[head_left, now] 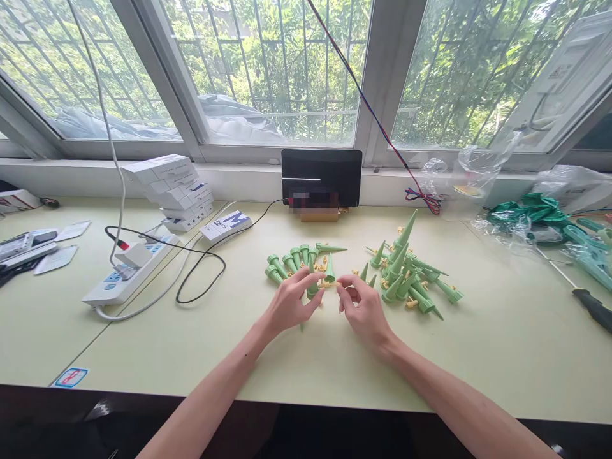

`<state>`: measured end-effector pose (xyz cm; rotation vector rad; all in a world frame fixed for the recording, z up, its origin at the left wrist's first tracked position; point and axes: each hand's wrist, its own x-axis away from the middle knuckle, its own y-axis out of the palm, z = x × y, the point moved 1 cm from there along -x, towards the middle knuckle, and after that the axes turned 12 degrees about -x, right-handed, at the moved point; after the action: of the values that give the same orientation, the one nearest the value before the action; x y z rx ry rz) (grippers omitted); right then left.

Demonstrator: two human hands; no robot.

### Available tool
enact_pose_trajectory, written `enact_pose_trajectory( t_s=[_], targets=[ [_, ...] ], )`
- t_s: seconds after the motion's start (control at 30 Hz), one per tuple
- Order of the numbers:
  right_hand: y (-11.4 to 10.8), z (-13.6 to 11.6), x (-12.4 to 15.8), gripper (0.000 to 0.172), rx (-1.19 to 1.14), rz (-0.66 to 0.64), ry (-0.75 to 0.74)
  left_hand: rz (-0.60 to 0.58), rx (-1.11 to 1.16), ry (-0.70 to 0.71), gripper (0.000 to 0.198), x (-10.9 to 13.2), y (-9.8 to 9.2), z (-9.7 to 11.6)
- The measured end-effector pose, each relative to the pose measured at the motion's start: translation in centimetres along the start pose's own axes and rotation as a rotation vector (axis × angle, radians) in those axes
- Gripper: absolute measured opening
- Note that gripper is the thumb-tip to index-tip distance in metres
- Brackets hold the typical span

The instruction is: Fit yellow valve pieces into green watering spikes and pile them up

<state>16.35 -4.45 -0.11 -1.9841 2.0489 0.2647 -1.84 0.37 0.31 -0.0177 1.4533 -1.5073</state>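
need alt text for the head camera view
A person's left hand and right hand almost meet, a small yellow piece between them. Green cones form two groups on a pale table before windows.

On counter point(329, 363): spike row point(289, 262) just beyond left hand point(294, 299); spike pile point(407, 284) just right of right hand point(366, 311). Tablet point(322, 173) behind both, farther off. Power strip point(155, 253) well left of left hand; screwdriver point(589, 305) well right of right hand.
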Motion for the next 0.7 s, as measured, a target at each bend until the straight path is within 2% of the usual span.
enact_pose_trajectory(
  t_s=[0.4,0.7],
  targets=[
    [0.04,-0.03,0.01,0.018,-0.028,-0.080,0.041,-0.049,0.021,0.008,0.031,0.20,0.22,0.13],
    [0.10,0.21,0.00,0.020,-0.058,-0.111,0.044,-0.072,0.022,0.021,0.026,0.22,0.14,0.48]
  ],
)
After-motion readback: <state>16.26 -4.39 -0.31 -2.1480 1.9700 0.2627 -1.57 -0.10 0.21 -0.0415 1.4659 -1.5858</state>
